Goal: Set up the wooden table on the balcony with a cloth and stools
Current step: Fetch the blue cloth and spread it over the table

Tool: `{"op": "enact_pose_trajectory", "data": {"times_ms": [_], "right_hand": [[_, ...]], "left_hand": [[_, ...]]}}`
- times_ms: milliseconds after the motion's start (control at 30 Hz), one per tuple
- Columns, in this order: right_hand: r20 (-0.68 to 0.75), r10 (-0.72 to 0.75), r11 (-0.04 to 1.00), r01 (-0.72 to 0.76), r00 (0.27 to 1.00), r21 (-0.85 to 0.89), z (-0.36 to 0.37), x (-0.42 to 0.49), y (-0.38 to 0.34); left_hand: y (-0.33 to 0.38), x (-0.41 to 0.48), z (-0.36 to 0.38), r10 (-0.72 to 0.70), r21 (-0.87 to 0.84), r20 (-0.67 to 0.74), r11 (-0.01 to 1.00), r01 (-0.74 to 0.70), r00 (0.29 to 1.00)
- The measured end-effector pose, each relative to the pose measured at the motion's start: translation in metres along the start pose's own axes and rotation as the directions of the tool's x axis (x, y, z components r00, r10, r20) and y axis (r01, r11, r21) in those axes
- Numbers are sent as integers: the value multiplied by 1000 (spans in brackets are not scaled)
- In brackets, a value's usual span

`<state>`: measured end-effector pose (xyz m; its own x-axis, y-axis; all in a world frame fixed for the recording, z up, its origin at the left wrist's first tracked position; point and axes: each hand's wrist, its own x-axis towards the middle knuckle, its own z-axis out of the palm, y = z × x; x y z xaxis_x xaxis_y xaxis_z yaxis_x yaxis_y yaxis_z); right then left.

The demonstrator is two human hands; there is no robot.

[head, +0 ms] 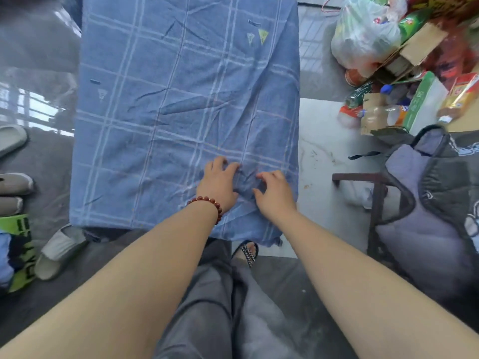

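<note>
2 hands [219, 182] [275, 193] press cloth [181, 112], hiding table.

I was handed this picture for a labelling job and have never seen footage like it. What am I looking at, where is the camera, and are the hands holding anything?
No machine here: a person wears a camera on the head, looking down over both arms. The left hand, with a red bead bracelet, and the right hand rest with curled fingers on a blue checked cloth that covers the table entirely. They seem to be smoothing or pinching its wrinkles, not lifting anything. Around it lie slippers on the left, and bags and packaged goods on the right.
</note>
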<state>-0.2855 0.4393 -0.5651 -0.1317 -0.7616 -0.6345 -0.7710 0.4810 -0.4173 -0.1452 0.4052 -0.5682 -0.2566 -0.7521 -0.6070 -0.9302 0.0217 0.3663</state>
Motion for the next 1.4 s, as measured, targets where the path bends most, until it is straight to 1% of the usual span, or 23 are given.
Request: {"op": "enact_pose_trajectory", "data": {"times_ms": [67, 167, 233, 333, 367, 433, 500, 600, 667, 767, 833, 967, 1033, 1133, 1200, 1267, 1333, 1400], "right_hand": [[-49, -49, 999, 48, 998, -22, 16, -20, 9], [-91, -78, 992, 68, 993, -108, 33, -38, 14], [-97, -103, 981, 85, 990, -176, 42, -45, 14], [-49, -198, 943, 176, 979, -282, 55, -53, 8], [-15, -230, 922, 213, 973, -324, 60, -56, 5], [50, -277, 871, 273, 959, -408, 73, -62, -1], [59, -300, 832, 292, 952, -472, 89, -67, -9], [-30, -298, 819, 239, 954, -521, 115, -71, -20], [-116, -284, 842, 189, 952, -505, 127, -73, -26], [-179, -257, 860, 140, 950, -491, 132, -76, -32], [-191, -263, 851, 134, 946, -508, 131, -76, -32], [-147, -296, 818, 171, 944, -549, 130, -76, -23], [-147, -281, 819, 158, 948, -552, 129, -77, -22], [-173, -237, 839, 112, 956, -533, 127, -80, -16], [-219, -175, 871, 47, 960, -489, 124, -85, -7], [-251, -126, 881, -8, 960, -473, 117, -93, 5], [-272, -85, 891, -50, 958, -452, 107, -100, 17], [-295, -21, 913, -102, 955, -395, 95, -106, 28]], "left_hand": [[-6, -18, 17, 14, 35, -32, 999, -13, 999], [-19, -38, 35, 41, 80, -40, 996, -38, 998], [-28, -47, 39, 70, 79, -40, 995, -67, 997], [-46, -59, 39, 105, 112, 12, 988, -106, 994], [-53, -62, 39, 118, 139, 31, 983, -121, 993], [-69, -69, 35, 148, 259, 48, 953, -156, 988], [-86, -74, 30, 177, 408, 40, 896, -178, 983], [-114, -82, 22, 176, 555, -15, 820, -139, 984], [-134, -85, 16, 159, 599, -37, 793, -105, 987], [-156, -87, 8, 166, 666, -30, 738, -104, 986], [-163, -87, 6, 210, 711, -4, 688, -145, 978], [-173, -93, 15, 310, 782, 29, 585, -215, 950], [-172, -98, 17, 327, 780, 47, 579, -240, 944], [-162, -105, 17, 317, 770, 68, 586, -252, 946], [-150, -110, 20, 324, 771, 100, 573, -279, 941], [-137, -114, 26, 352, 764, 136, 558, -324, 926], [-123, -116, 33, 376, 761, 141, 550, -344, 916], [-109, -117, 42, 383, 757, 147, 550, -353, 912]]}}
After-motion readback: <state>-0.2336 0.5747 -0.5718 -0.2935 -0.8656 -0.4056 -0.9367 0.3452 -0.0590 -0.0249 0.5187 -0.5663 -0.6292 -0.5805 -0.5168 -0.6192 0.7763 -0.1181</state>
